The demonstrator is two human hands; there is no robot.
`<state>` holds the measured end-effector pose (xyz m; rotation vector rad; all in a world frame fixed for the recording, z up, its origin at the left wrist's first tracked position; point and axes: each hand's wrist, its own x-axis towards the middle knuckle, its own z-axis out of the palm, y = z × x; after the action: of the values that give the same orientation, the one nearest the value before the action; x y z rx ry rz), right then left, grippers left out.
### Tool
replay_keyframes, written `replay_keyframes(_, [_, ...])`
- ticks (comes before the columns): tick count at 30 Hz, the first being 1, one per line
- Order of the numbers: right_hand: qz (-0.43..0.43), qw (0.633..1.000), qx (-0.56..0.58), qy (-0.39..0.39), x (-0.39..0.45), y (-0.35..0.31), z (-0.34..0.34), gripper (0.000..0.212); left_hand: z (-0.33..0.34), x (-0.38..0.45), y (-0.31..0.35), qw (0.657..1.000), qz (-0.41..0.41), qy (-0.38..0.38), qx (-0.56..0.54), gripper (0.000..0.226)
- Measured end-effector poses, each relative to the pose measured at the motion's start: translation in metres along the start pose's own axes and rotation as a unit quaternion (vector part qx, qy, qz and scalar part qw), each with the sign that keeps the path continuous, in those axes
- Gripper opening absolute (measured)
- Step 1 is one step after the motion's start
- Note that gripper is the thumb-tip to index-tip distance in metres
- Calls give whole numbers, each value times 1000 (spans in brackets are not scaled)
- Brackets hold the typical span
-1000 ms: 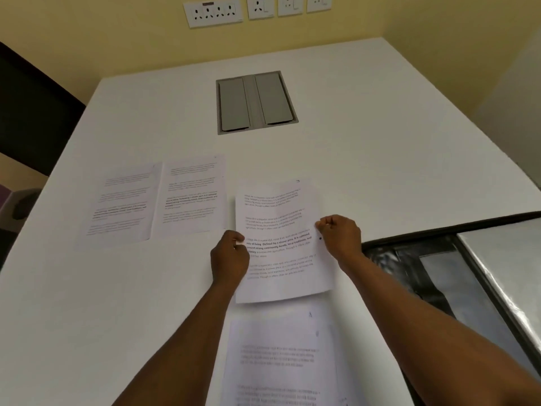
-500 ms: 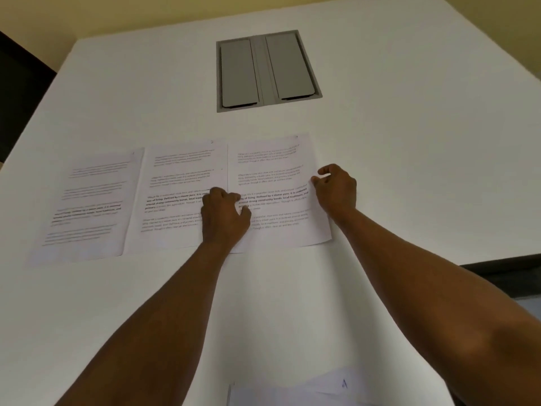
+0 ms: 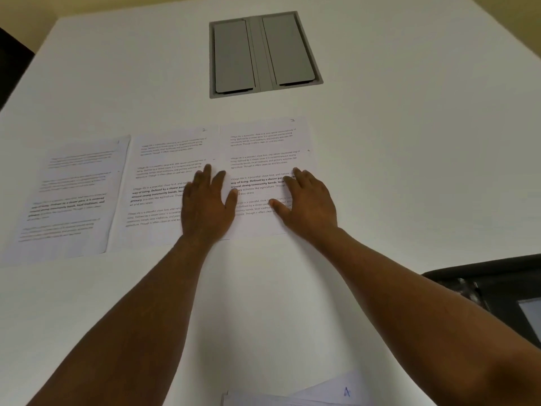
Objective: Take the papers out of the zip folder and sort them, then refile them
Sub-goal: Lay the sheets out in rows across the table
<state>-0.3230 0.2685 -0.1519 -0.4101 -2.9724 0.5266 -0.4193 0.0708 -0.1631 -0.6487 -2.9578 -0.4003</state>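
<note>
Left hand, right hand: flat, fingers spread, gripping nothing, pressed on third sheet. Sheet's left edge under left hand; bare table rightward.

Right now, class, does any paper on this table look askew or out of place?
Mostly tidy: three sheets lie in a row. The leftmost sheet slants slightly. The pile at the near edge looks loosely fanned, with one corner sticking out.
</note>
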Motion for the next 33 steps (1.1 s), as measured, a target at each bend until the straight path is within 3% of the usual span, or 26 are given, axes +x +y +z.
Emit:
replay_keyframes(4, [-3, 1000, 1, -5, -1, -9, 3, 71, -16, -9, -40, 993, -102, 23, 55, 68])
replay_keyframes(8, [-5, 1000, 3, -3, -2, -20, 5, 71, -33, -20, -90, 969, -223, -34, 98, 74])
replay_keyframes(12, [-6, 1000, -2, -8, -2, -30, 8, 70, -39, -28, -120, 952, -284, -93, 64, 78])
replay_keyframes(26, [-24, 1000, -7, -18, 10, -74, 26, 69, -54, -37, -183, 943, -314, -98, 56, 82])
replay_keyframes(33, [-18, 999, -20, -24, 18, -87, 32, 70, -50, -37, -172, 950, -292, -77, 80, 80])
